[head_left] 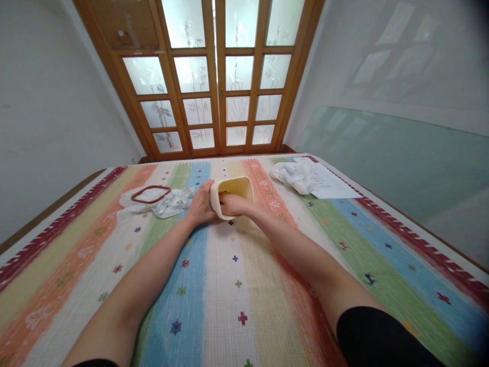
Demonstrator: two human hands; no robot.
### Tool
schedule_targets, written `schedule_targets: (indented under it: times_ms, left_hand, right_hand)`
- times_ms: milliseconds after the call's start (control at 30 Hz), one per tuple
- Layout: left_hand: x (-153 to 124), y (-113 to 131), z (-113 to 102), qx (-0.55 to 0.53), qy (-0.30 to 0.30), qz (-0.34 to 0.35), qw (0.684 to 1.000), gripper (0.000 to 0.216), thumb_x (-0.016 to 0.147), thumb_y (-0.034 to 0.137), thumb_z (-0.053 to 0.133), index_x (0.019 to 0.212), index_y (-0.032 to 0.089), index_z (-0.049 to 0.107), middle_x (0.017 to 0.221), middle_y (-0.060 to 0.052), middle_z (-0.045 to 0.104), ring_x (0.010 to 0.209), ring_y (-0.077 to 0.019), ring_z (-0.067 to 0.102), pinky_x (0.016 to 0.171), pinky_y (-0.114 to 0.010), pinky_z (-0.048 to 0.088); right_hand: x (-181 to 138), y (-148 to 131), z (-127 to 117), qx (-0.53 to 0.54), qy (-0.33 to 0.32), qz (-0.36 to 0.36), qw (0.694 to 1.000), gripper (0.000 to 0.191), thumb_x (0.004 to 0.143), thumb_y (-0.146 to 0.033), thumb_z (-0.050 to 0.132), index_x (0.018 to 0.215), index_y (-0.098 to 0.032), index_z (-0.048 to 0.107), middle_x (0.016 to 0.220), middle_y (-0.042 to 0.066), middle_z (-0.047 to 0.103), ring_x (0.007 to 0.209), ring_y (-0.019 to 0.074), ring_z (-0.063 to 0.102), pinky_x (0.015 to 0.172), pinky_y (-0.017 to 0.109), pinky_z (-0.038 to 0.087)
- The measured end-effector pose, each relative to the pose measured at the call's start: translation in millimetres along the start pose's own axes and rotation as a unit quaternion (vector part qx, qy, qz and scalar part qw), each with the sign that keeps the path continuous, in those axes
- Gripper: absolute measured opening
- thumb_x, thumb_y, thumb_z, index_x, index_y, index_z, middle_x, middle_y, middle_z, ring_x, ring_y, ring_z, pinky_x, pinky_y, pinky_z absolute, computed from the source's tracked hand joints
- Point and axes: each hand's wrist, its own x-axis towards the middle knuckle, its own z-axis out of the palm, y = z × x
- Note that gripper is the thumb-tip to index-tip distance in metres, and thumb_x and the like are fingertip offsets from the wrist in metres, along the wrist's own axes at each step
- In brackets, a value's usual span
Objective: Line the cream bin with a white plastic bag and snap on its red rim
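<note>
A cream plastic container [234, 189] lies on its side on the striped cloth [237, 285], its opening turned toward me. My left hand [201, 205] grips its left wall, fingers curled round the rim. My right hand [232, 205] rests at the near rim with the fingers closed, reaching into the opening. What the fingers do inside is hidden.
A dark red rectangular seal ring [150, 194] lies on a crumpled white cloth [168, 204] to the left. Another white cloth [296, 176] and a sheet of paper [330, 184] lie at the far right. Wooden glazed doors [219, 81] stand behind.
</note>
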Motion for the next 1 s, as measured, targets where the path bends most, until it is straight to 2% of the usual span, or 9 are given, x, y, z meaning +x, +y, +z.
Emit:
schedule_targets:
  times_ms: [100,333,467,600,733,867,1000]
  left_hand:
    - [-1.4,-7.9,2.2,-0.003,0.006,-0.005,1.0,0.118,0.062,0.041,0.092,0.156,0.019,0.024,0.152,-0.022,0.043,0.145,-0.0413,0.044,0.12,-0.061,0.04]
    - [-3.1,-10.5,5.6,-0.003,0.018,0.001,1.0,0.118,0.061,0.041,0.093,0.156,0.019,0.025,0.148,-0.022,0.045,0.14,-0.041,0.049,0.116,-0.062,0.044]
    - [-3.5,-8.7,5.9,0.001,0.024,-0.007,1.0,0.115,0.06,0.042,0.093,0.153,0.019,0.029,0.147,-0.021,0.045,0.139,-0.0419,0.049,0.113,-0.062,0.048]
    - [-4.0,-8.4,6.8,0.0,0.028,-0.01,1.0,0.118,0.058,0.045,0.094,0.153,0.018,0.029,0.147,-0.022,0.045,0.138,-0.0427,0.05,0.11,-0.062,0.05]
    - [-3.9,-9.0,6.9,-0.001,0.029,0.0,1.0,0.119,0.058,0.045,0.094,0.154,0.018,0.028,0.146,-0.022,0.045,0.139,-0.0422,0.049,0.113,-0.062,0.048]
    - [-2.7,-9.6,6.8,-0.003,0.025,-0.027,0.999,0.117,0.058,0.044,0.094,0.153,0.019,0.03,0.145,-0.021,0.047,0.138,-0.0413,0.05,0.112,-0.061,0.049]
    - [-1.3,-10.7,7.5,-0.006,0.024,-0.04,0.999,0.11,0.06,0.042,0.093,0.151,0.022,0.035,0.145,-0.019,0.048,0.136,-0.0411,0.052,0.114,-0.064,0.047]
  right_hand:
    - [3.1,-4.6,-1.3,-0.022,-0.049,0.016,0.998,0.032,0.1,-0.028,0.054,0.121,-0.013,0.074,0.128,0.016,0.072,0.112,0.0267,0.07,0.095,0.031,0.053]
    - [17.5,-7.3,5.5,-0.097,-0.079,0.086,0.988,0.047,0.103,-0.036,0.041,0.125,-0.012,0.075,0.129,0.02,0.072,0.115,0.0329,0.071,0.097,0.039,0.055]
    - [16.3,-14.4,-0.7,-0.113,-0.109,0.108,0.982,0.049,0.102,-0.038,0.041,0.123,-0.01,0.076,0.128,0.022,0.071,0.117,0.0346,0.07,0.098,0.041,0.056]
    - [12.5,-20.2,-4.7,-0.126,-0.105,0.133,0.977,0.046,0.099,-0.037,0.047,0.123,-0.009,0.077,0.128,0.023,0.071,0.117,0.0363,0.07,0.095,0.041,0.058]
    - [12.2,-19.9,-2.5,-0.134,-0.104,0.132,0.977,0.049,0.101,-0.036,0.043,0.122,-0.008,0.077,0.126,0.023,0.072,0.116,0.0358,0.071,0.095,0.041,0.057]
    - [16.7,-18.0,-4.6,-0.145,-0.112,0.12,0.976,0.05,0.103,-0.038,0.042,0.123,-0.009,0.077,0.129,0.022,0.071,0.118,0.0325,0.07,0.099,0.037,0.054]
    - [21.2,-17.8,-8.7,-0.146,-0.117,0.114,0.976,0.054,0.104,-0.041,0.038,0.123,-0.008,0.077,0.13,0.022,0.07,0.122,0.0334,0.068,0.103,0.039,0.052]
